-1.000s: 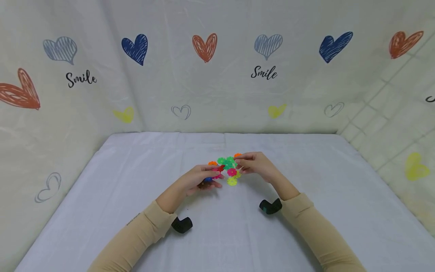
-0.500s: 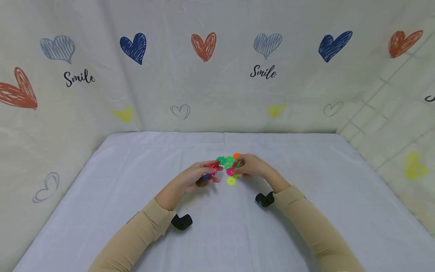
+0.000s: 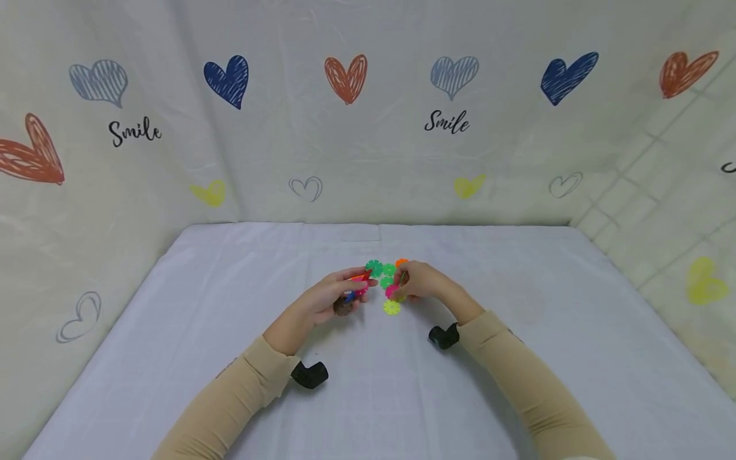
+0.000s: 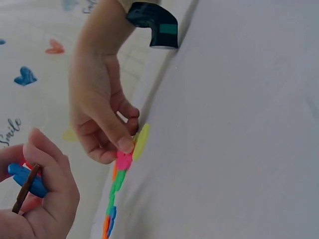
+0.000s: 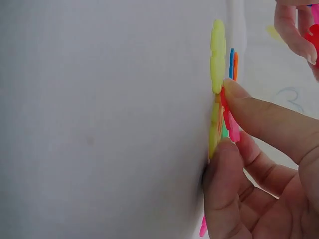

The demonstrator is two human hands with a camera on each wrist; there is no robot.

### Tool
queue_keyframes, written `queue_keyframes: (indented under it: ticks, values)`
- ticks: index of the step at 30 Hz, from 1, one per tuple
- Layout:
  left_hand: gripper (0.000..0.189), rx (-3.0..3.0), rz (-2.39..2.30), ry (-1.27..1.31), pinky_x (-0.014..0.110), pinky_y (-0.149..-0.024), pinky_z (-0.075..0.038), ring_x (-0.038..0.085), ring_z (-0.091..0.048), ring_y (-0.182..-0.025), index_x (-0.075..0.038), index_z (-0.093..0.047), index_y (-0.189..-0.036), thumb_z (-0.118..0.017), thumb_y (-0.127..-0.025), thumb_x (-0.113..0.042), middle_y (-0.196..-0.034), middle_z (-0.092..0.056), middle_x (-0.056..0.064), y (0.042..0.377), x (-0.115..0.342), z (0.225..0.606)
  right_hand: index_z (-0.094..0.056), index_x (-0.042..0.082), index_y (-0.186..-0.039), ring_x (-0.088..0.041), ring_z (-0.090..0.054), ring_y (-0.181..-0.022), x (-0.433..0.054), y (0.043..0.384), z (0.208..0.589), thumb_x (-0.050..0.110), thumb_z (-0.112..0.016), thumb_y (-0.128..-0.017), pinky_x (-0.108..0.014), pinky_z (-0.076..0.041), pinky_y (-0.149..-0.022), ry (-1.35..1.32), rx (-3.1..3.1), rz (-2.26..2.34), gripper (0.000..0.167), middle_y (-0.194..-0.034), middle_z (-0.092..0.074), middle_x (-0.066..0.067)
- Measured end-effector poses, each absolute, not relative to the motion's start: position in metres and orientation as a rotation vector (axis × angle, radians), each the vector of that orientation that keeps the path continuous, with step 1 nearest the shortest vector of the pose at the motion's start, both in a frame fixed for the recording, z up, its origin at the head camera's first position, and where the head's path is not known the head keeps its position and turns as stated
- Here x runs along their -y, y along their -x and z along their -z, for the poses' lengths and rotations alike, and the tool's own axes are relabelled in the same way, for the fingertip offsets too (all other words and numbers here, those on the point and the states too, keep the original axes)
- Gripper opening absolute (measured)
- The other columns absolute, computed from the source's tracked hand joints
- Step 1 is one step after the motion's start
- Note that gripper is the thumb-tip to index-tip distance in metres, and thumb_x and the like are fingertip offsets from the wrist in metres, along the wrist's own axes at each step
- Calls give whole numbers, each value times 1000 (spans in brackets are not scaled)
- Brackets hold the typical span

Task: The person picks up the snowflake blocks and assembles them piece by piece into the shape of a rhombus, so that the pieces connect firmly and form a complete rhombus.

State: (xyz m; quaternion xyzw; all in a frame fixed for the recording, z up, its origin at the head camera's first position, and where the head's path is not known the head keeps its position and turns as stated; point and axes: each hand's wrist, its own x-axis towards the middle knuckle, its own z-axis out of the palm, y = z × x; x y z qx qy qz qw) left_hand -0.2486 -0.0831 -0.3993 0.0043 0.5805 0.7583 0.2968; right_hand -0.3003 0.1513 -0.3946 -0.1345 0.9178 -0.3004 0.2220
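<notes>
Flat, notched plastic snowflake discs are joined into a cluster between the hands, with a dark green disc [image 3: 374, 268], an orange disc [image 3: 401, 262] and a lower yellow disc [image 3: 391, 308]. My right hand [image 3: 428, 281] pinches the cluster by its pink disc [image 3: 391, 292]; the right wrist view shows thumb and fingers at this piece, beside a yellow disc [image 5: 218, 55]. Left of the cluster, my left hand [image 3: 324, 299] holds several loose discs. A blue disc [image 4: 36, 183] and a brown disc [image 4: 26, 189] show in its curled palm; red and pink ones are partly hidden by fingers.
A white cloth [image 3: 368, 396] covers the table. Behind it hangs a pale curtain [image 3: 391, 147] printed with hearts and "Smile". A black camera mount [image 3: 310, 375] sits at the left wrist, another black mount [image 3: 443, 337] at the right.
My right hand has come in from the cluster's upper right edge, down and slightly left, to pinch the pink disc. The left hand has drawn slightly left, keeping its discs.
</notes>
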Motion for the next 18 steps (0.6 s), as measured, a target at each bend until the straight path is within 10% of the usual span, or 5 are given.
queue_keyframes:
  ticks: [9,18]
  values:
    - [45,-1552,-2017,80,17,-55,-51,6,-61,-63,-15,-44,-154,-50,-110,-23,-119,-72,5,245,79,400,-63,4,-107,-20,-63,-67,-170,296,394,15,-78,-92,-29,-53,-69,387,-2495,1072,23,-79,-65,-7]
    - [45,-1516,-1974,-5,17,-57,-50,8,-69,-73,-11,-40,-156,-46,-111,-14,-128,-68,10,242,80,401,-62,-9,-119,-34,-71,-87,-185,294,389,4,-70,-97,-39,-60,-83,390,-2408,1608,27,-95,-72,-15]
